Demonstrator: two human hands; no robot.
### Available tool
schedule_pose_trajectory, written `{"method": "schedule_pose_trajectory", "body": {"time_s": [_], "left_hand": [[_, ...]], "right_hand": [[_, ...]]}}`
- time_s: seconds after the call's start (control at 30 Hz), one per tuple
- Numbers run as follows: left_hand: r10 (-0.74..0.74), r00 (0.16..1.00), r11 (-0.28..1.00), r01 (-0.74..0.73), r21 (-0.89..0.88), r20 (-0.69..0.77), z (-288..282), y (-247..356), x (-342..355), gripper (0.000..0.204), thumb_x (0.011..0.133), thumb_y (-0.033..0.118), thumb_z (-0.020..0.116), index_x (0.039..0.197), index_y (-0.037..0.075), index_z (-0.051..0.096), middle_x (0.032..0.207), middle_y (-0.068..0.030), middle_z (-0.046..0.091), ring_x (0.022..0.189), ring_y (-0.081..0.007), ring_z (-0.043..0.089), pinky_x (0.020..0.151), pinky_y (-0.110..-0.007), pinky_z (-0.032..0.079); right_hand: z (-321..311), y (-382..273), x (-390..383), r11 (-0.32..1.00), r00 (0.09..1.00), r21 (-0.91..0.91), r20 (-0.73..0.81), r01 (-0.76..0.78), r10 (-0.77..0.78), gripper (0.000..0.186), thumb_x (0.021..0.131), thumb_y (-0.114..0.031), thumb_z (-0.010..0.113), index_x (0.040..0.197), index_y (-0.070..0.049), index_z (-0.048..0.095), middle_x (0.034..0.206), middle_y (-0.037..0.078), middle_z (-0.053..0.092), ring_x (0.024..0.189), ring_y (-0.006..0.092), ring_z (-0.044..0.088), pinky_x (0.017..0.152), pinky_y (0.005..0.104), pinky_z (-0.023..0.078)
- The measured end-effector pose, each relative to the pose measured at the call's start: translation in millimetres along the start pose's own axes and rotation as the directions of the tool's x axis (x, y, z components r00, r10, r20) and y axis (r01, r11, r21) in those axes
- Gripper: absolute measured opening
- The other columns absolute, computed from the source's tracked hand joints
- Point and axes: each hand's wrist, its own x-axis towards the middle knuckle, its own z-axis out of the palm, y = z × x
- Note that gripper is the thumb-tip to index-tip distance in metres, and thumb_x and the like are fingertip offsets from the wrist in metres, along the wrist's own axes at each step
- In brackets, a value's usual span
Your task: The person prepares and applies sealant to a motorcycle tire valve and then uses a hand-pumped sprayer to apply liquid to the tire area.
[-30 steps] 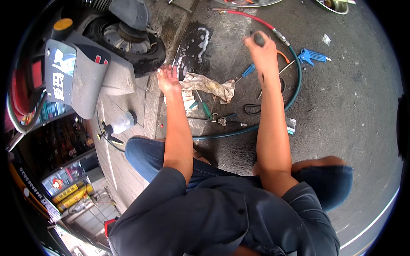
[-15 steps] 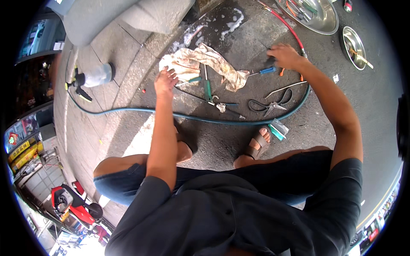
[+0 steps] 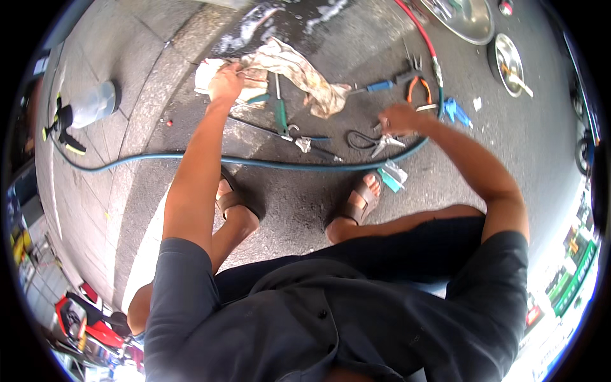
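My left hand (image 3: 227, 83) is closed on the left part of a stained, pale rag (image 3: 289, 73) lying on the pavement. My right hand (image 3: 398, 119) is curled low over the black-handled scissors (image 3: 387, 145), covering one of their loops. A thin bent metal rod (image 3: 426, 107) runs beneath that hand; whether my fingers hold the rod or the scissors is hidden. Beside the rag lie a green-handled screwdriver (image 3: 280, 113) and a blue-handled screwdriver (image 3: 380, 86). Orange-handled pliers (image 3: 419, 91) rest beyond my right hand. A dark bar with a metal fitting (image 3: 303, 145) lies between my hands.
A blue-green hose (image 3: 254, 163) curves before my feet and joins a red hose (image 3: 421, 30). A spray bottle (image 3: 93, 105) is at left. Two metal bowls (image 3: 468, 28) (image 3: 499, 60) stand at far right. A blue tool (image 3: 456, 113) and green packet (image 3: 390, 180) lie nearby.
My left hand has closed on the rag. The right hand has come nearer, from beside the pliers to over the scissors and rod. The whole view has shifted, bringing the blue tool into sight.
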Motion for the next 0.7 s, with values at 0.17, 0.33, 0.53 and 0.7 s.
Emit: {"method": "schedule_pose_trajectory", "body": {"time_s": [0.17, 0.33, 0.53, 0.7], "left_hand": [[-0.136, 0.99, 0.983, 0.129, -0.131, -0.045, -10, -12, -20, 0.032, 0.083, 0.032, 0.049, 0.102, 0.012, 0.065, 0.095, -0.0223, 0.066, 0.091, -0.0403, 0.063, 0.084, -0.047, 0.049], [-0.167, 0.985, 0.94, 0.147, -0.309, -0.039, -20, -11, -57, 0.039, 0.085, 0.035, 0.05, 0.114, 0.01, 0.059, 0.099, -0.0225, 0.065, 0.09, -0.0387, 0.064, 0.083, -0.047, 0.049], [-0.13, 0.991, 0.64, 0.104, -0.762, 0.027, -55, 29, -98, 0.059, 0.085, 0.025, 0.063, 0.135, 0.009, 0.036, 0.103, -0.0112, 0.065, 0.088, -0.0218, 0.064, 0.079, -0.034, 0.05], [0.307, 0.928, 0.543, -0.355, -0.761, -0.213, -49, 78, -108, 0.053, 0.089, 0.018, 0.056, 0.137, 0.009, 0.035, 0.116, -0.0102, 0.06, 0.108, -0.0234, 0.058, 0.097, -0.037, 0.042]], "right_hand": [[26, -58, 2, 0.982, 0.982, -0.118, -0.138, -0.147, 0.131, 0.039, 0.079, -0.039, 0.064, 0.097, -0.005, 0.054, 0.091, 0.013, 0.062, 0.082, 0.0322, 0.064, 0.065, 0.0418, 0.053], [43, -68, 10, 0.977, 0.96, -0.205, -0.28, -0.052, -0.008, 0.036, 0.079, -0.039, 0.065, 0.092, -0.007, 0.056, 0.087, 0.011, 0.061, 0.075, 0.0283, 0.066, 0.061, 0.0407, 0.053], [0, -50, 11, 0.854, 0.924, 0.519, -0.308, -0.035, 0.226, 0.024, 0.08, -0.027, 0.061, 0.083, -0.005, 0.054, 0.067, 0.009, 0.06, 0.062, 0.0219, 0.062, 0.06, 0.0367, 0.05], [-110, -75, 17, -0.211, 0.941, 0.917, -0.327, 0.338, 0.087, 0.017, 0.084, -0.022, 0.06, 0.088, -0.008, 0.053, 0.076, 0.007, 0.061, 0.06, 0.0155, 0.055, 0.063, 0.0316, 0.047]]}}
